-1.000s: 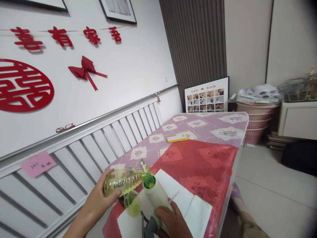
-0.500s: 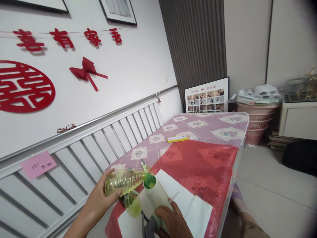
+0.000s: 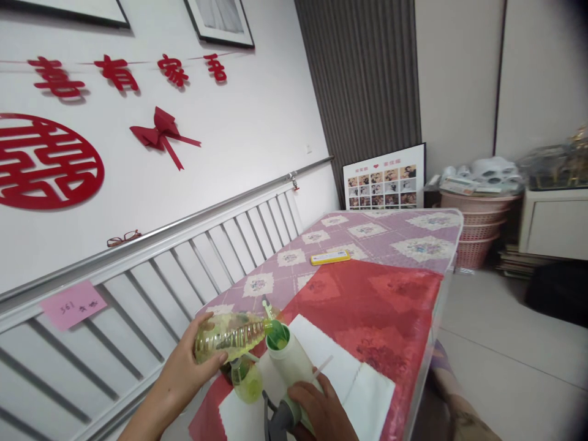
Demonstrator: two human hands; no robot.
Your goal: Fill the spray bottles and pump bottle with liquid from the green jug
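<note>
My left hand grips a clear yellow-green ribbed plastic bottle, tipped nearly level. Its neck rests at the open green mouth of a white bottle, which leans toward it. Around the lower part of that white bottle my right hand is closed. A grey spray head shows beside my right fingers, and a thin pale tube sticks up past them; how they are held is partly hidden. Below the tilted bottle is another small yellow-green clear bottle. I cannot make out liquid running between the two mouths.
A white cloth lies over a sheer red cloth on the purple patterned table. A yellow-edged flat case sits farther back. White railing borders the left; stacked pink baskets stand beyond the right corner.
</note>
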